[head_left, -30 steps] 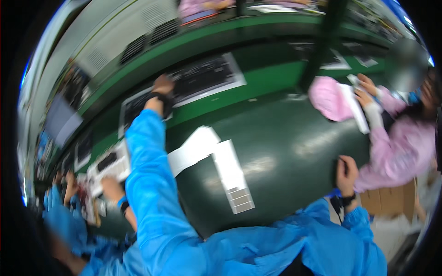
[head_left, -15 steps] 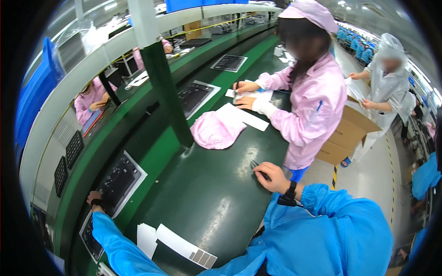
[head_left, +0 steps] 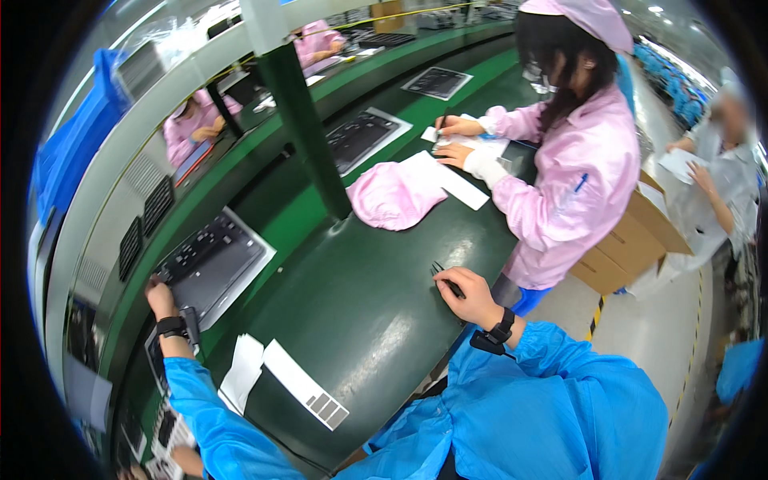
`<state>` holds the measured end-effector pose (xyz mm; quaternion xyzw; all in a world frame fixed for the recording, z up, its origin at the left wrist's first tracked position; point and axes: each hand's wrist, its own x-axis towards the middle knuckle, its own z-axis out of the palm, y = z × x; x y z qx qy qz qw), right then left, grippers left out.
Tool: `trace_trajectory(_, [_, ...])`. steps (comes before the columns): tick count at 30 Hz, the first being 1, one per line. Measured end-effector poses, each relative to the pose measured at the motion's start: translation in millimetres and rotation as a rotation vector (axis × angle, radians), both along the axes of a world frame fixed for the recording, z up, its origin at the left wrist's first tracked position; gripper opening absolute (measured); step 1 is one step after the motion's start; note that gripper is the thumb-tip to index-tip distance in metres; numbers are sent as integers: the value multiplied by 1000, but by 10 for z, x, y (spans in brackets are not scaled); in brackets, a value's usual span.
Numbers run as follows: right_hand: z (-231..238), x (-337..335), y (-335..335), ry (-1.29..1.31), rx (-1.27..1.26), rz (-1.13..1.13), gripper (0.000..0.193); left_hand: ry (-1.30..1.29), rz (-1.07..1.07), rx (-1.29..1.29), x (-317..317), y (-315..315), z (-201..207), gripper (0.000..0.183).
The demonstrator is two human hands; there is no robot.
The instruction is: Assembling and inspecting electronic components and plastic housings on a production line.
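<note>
Holding pointed black tweezers, right hand seems yet to start; left hand, grip unclear, reaches white-bordered black panel.

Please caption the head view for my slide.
Left hand at the edge of a black panel, right hand holding dark tweezers.
</note>
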<state>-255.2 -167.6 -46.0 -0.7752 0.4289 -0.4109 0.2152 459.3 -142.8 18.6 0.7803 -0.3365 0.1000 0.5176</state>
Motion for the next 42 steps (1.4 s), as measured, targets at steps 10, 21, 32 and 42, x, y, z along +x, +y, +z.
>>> trace_trajectory(10, [504,1058,-372,-889,1102,724,37,727,-116,-334,-2798,1368,465,29])
trace_trajectory(21, [151,-244,32,-501,569,214,44,839,-148,-65,-4614,1157,-382,32])
trace_trajectory(32, [-90,-495,102,-15,270,102,38,13,-453,403,-4792,1885,-68,33])
trace_trajectory(42, [-86,-659,-385,-225,464,254,36,-257,-116,577,-4688,2700,-701,53])
